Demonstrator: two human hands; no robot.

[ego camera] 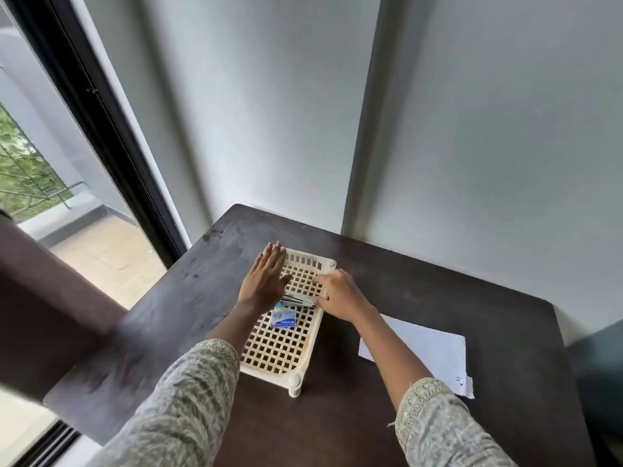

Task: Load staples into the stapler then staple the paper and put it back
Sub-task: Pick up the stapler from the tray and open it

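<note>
A cream lattice tray (279,352) stands on a dark wooden table (371,416). In the tray's middle lies a stapler (298,301) with a blue end, and just in front of it a small blue and white staple box (284,320). My left hand (266,281) rests flat and open on the tray's left far side, beside the stapler. Over the tray's right rim my right hand (338,294) has its fingertips touching the stapler's right end. White paper (428,355) lies flat on the table to the right of the tray.
The table stands in a corner of white walls. A dark-framed window (101,136) runs along the left. A brown blurred object (43,308) fills the left foreground. Something dark teal (600,365) sits beyond the table's right edge.
</note>
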